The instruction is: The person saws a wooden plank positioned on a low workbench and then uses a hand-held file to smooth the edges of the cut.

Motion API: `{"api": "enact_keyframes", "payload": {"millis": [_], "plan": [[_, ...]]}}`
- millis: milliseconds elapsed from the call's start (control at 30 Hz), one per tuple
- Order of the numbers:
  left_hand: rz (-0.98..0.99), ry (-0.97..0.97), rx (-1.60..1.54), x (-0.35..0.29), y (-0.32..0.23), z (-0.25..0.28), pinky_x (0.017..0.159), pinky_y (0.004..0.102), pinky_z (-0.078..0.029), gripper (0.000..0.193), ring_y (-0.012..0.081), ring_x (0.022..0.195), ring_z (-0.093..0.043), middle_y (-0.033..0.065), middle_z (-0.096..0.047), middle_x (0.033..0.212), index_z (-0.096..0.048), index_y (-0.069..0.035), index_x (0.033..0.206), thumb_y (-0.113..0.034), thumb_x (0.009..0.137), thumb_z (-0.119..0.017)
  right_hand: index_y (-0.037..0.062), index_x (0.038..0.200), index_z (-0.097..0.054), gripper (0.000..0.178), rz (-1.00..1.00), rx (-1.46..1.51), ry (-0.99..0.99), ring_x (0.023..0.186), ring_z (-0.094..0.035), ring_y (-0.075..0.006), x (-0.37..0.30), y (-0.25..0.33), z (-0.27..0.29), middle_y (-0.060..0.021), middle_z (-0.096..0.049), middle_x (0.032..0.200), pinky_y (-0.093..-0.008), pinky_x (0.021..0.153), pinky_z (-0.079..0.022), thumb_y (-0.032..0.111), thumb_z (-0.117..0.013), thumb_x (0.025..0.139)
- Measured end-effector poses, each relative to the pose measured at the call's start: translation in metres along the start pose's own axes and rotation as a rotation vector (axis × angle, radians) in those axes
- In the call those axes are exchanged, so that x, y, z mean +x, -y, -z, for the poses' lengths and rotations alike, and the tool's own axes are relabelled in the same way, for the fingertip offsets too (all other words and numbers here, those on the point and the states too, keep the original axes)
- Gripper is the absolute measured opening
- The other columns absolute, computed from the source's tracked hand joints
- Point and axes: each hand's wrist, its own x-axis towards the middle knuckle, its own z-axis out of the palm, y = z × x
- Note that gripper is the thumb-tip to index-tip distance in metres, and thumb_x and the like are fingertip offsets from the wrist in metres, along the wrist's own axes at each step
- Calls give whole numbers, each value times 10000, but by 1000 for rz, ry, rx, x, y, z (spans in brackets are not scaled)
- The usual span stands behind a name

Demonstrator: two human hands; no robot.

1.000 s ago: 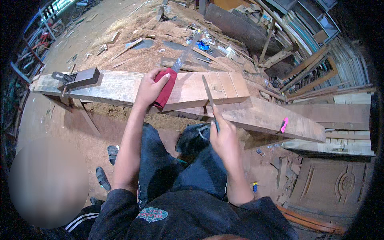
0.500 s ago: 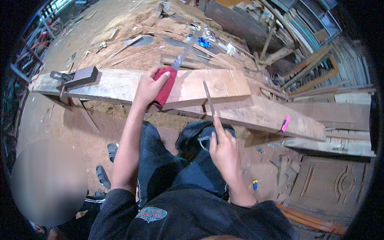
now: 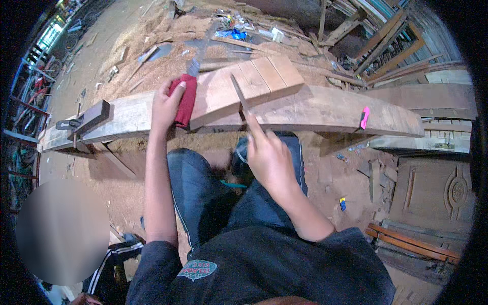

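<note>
My left hand (image 3: pixel 165 109) is closed on a red-handled tool with a flat metal blade (image 3: pixel 184 101), thumb on top, blade pointing away from me. The tool lies across the near end of a thick pale wooden block (image 3: pixel 244 81) that has several lines across its right part. In my right hand (image 3: pixel 272 157) is a long, thin, tapering metal tool (image 3: pixel 240 94), like a narrow file or a blade seen edge-on. Its tip reaches over the block; I cannot tell whether it touches. The block rests on a longer wooden beam (image 3: pixel 335 112) in front of my knees.
A wooden hand plane (image 3: pixel 94 118) sits on the beam's left end, and a pink cutter (image 3: pixel 364 117) on its right part. Shavings and offcuts (image 3: pixel 147 56) cover the ground beyond. A carved door panel (image 3: pixel 429 188) lies at right. Another person (image 3: pixel 119 259) is at lower left.
The whole view has turned, so the beam appears more level and the block tilts up to the right. Both hands appear further left, each holding the same tool.
</note>
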Motion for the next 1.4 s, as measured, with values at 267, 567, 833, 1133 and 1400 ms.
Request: {"api": "enact_keyframes", "payload": {"millis": [267,567,833,1133,1400], "plan": [[-12,-10,73,3,3,0,960,306,-534,323,136,1053,-679,81,-750,1138,-705,-7,1284,-217,1039,-701,131,1558,-534,516,-51,84,-18,759,-707,-519,-17,0,-1,-296,-680,868,-604,681,-587,168,-573,1046],[21,30,-34,-1,-4,4,934,289,-535,317,118,1031,-672,71,-741,1148,-683,18,1294,-186,1051,-691,138,1524,-579,486,-8,102,-84,763,-722,-498,5,-4,-7,-289,-704,885,-585,679,-596,187,-586,1040],[-4,-2,61,-1,-5,3,934,297,-536,309,132,1027,-678,82,-745,1130,-692,14,1274,-198,1050,-693,163,1510,-601,450,-73,154,-26,949,-714,-505,29,-5,-12,-313,-725,1000,-590,847,-578,220,-566,1065],[-24,-32,118,3,0,0,918,318,-552,363,150,1018,-695,110,-766,1135,-709,8,1282,-245,1022,-728,182,1543,-577,488,-51,33,-48,810,-719,-489,-11,-17,6,-270,-697,889,-603,734,-586,226,-602,1058],[-34,-54,75,1,1,-2,898,334,-561,314,151,995,-705,110,-776,1074,-724,-10,1255,-219,1020,-719,158,1525,-590,468,24,47,-165,867,-731,-473,34,-27,-19,-287,-735,948,-593,792,-587,210,-595,1061]]}}
